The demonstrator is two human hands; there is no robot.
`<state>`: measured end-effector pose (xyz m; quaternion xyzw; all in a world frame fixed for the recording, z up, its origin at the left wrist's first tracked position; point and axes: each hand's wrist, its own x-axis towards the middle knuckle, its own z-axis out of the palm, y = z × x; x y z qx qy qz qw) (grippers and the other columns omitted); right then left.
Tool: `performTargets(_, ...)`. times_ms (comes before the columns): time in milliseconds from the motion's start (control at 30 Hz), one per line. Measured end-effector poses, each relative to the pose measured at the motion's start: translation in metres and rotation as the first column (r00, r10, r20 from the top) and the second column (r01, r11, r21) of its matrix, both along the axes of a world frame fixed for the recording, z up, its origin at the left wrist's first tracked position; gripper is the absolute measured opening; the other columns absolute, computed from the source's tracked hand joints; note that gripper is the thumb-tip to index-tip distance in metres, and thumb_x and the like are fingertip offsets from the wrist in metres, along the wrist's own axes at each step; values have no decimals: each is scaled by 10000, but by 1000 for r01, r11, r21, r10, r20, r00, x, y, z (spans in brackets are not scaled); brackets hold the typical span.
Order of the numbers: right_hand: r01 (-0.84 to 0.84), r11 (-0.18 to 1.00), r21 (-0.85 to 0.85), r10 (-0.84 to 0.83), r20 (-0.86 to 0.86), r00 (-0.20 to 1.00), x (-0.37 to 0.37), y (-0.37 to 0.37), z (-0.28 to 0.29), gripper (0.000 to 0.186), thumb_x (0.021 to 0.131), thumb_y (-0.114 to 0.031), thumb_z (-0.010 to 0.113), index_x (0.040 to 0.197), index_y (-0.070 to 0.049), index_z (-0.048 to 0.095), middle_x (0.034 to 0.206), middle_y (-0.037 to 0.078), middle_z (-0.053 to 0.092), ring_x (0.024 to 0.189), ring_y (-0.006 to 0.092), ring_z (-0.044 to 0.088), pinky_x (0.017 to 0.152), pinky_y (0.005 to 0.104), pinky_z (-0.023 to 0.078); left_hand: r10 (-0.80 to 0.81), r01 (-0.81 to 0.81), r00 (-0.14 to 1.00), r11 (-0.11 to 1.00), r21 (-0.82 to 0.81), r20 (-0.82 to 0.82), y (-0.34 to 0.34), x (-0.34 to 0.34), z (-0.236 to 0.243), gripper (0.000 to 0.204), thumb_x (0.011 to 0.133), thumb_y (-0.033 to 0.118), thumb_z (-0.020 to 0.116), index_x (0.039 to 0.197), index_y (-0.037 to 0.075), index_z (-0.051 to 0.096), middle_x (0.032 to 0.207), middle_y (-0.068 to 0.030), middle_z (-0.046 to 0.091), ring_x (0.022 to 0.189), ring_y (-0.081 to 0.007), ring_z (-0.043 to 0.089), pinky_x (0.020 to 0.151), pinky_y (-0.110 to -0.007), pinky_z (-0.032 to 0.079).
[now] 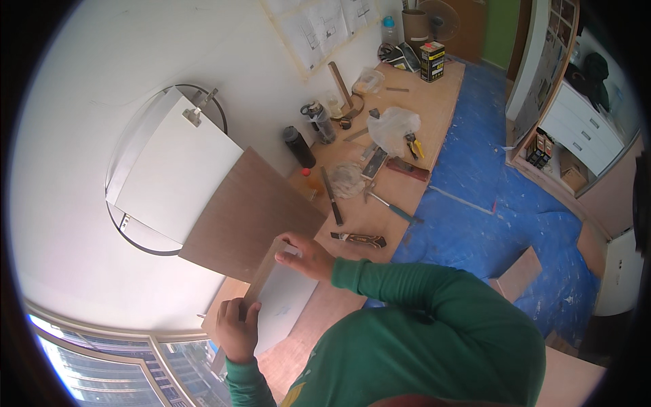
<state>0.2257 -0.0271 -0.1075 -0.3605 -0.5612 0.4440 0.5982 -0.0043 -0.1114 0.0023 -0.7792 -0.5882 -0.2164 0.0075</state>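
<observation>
My left hand [237,327] grips the near end of a narrow wooden edge [264,271] on a white-faced board [281,308]. Farther along that edge, my right hand [304,256] holds it with thumb and fingers. A brown wood panel [247,210] leans against the wall behind the board. A utility knife [358,239] lies on the workbench [339,285] just beyond my right hand, with a dark bar [331,197] and a hammer [392,207] past it.
Bottles [298,146], a plane [407,169], pliers [413,146] and cans [432,62] crowd the bench. A white panel [173,169] hangs on the left wall above a window [95,366]. Blue sheeting [461,217] covers the floor, with a loose board [515,275]; a cabinet [583,122] stands right.
</observation>
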Motion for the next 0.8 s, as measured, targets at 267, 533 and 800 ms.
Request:
performTargets(267, -194, 976, -102, 197, 15, 980, 0, 29, 18, 305, 1047, -335, 615, 936, -51, 592, 806, 38, 617, 750, 111, 564, 683, 321, 459, 51, -46, 997, 995, 94, -58, 7, 2, -3, 262, 879, 254, 803, 900, 62, 625, 795, -102, 586, 694, -333, 603, 613, -458, 467)
performTargets(533, -107, 994, 10, 107, 49, 993, -4, 38, 9, 390, 1060, -403, 586, 915, -43, 541, 723, 68, 583, 675, 159, 568, 621, 360, 458, 95, -88, 993, 990, 113, -64, 16, 5, -7, 291, 886, 306, 782, 855, 75, 608, 796, -96, 591, 707, -334, 618, 612, -457, 471)
performTargets(800, -146, 989, 28, 143, 82, 986, -3, 45, 13, 402, 1077, -427, 563, 1018, -30, 583, 829, 75, 595, 778, 158, 572, 693, 360, 483, 148, -143, 988, 986, 89, -51, 22, 1, -6, 332, 867, 360, 793, 849, 81, 614, 799, -96, 606, 727, -340, 639, 632, -454, 496)
